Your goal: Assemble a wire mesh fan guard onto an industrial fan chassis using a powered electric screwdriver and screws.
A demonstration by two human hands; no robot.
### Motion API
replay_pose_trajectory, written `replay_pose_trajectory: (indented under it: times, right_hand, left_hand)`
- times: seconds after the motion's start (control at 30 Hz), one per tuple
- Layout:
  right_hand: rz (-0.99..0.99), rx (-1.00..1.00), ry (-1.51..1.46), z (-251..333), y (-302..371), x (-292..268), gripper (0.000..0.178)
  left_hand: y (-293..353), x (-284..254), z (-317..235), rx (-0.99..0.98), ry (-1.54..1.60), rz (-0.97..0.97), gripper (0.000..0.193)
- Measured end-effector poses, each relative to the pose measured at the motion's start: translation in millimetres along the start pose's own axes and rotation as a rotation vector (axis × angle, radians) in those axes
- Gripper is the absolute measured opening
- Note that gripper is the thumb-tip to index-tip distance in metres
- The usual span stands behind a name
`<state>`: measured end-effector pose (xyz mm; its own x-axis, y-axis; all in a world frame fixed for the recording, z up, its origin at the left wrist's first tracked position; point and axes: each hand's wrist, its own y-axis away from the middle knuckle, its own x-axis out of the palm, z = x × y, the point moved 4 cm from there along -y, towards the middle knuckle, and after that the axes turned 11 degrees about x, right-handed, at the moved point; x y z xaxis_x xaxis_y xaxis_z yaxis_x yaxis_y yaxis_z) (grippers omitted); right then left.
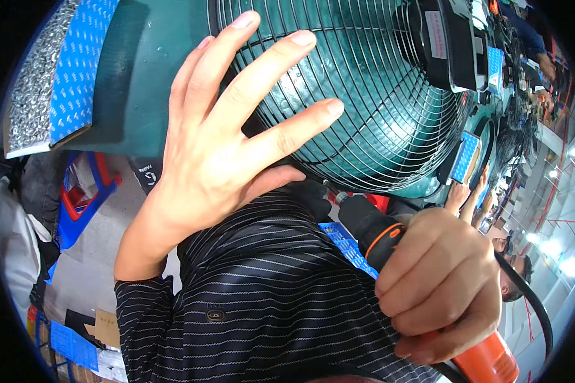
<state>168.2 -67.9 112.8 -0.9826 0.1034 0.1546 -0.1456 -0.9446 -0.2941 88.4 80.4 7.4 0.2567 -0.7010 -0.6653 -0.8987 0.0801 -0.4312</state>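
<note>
Over the near left rim of a round black wire fan guard (358, 96) is my left hand (217, 140), fingers spread and holding nothing. Whether its fingertips touch the wires I cannot tell. My right hand (444, 281) is wrapped around an orange and black corded power screwdriver (370, 230). The tool's narrow tip points up and left, close to the guard's near edge. A black motor housing (453, 45) sits at the guard's right side. My fingers cover part of the screwdriver's grip.
Many small metal parts fill a blue-printed box (76, 70) on the green worktable (140, 83) at far left. A red and blue stool-like frame (86, 191) stands below it. Along the right, a co-worker's hands (463, 195) are beside another blue box (466, 156). A black cord (533, 300) curves behind my right hand.
</note>
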Motion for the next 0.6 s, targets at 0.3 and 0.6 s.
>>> replay_pose_trajectory:
  times: [0.3, 0.6]
  right_hand:
    - [-0.364, -0.281, -0.24, 60.2, 81.1, -31.7, 0.031]
    - [-1.484, 0.424, -0.007, 7.5, 230.3, -26.4, 0.03]
  left_hand:
    - [-13.0, -3.7, 12.2, 0.069, 0.147, -0.265, 0.088]
    - [-75.5, -8.7, 77.2, -0.415, 0.506, -0.425, 0.079]
